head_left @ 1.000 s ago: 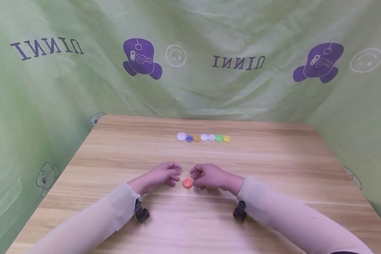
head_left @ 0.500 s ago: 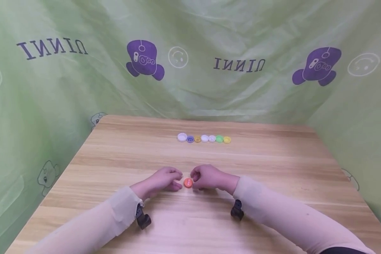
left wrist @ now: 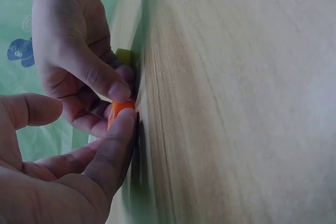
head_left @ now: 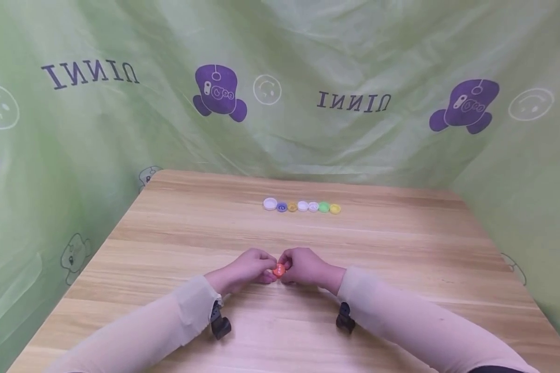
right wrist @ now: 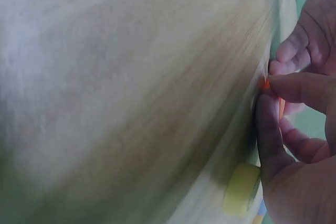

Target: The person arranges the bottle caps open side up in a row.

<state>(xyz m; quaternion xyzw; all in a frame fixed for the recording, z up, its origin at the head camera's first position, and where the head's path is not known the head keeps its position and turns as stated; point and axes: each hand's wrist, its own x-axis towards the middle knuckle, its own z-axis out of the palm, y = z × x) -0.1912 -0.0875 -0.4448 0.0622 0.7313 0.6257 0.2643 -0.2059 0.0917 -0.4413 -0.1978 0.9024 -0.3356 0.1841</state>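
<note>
A small orange cap (head_left: 279, 270) sits at the near middle of the wooden table (head_left: 401, 243), and both hands meet on it. My right hand (head_left: 288, 267) pinches the cap between thumb and fingers; the left wrist view shows this closely, with the orange cap (left wrist: 119, 109) under the right thumb. My left hand (head_left: 269, 268) comes in from the other side. Its curled index finger (left wrist: 116, 141) presses on the cap's edge, while its thumb stays apart. In the right wrist view only a sliver of the orange cap (right wrist: 267, 83) shows between fingers.
Several caps in white, purple, orange, green and yellow lie in a row (head_left: 301, 206) farther back on the table. A yellow cap (right wrist: 240, 188) shows in the right wrist view. Green printed cloth (head_left: 280, 114) hangs behind and along both sides.
Both hands have closed in on the orange cap: the left hand slid right until its fingers reached it, and the right hand's fingers closed around it. The head camera tilted slightly.
</note>
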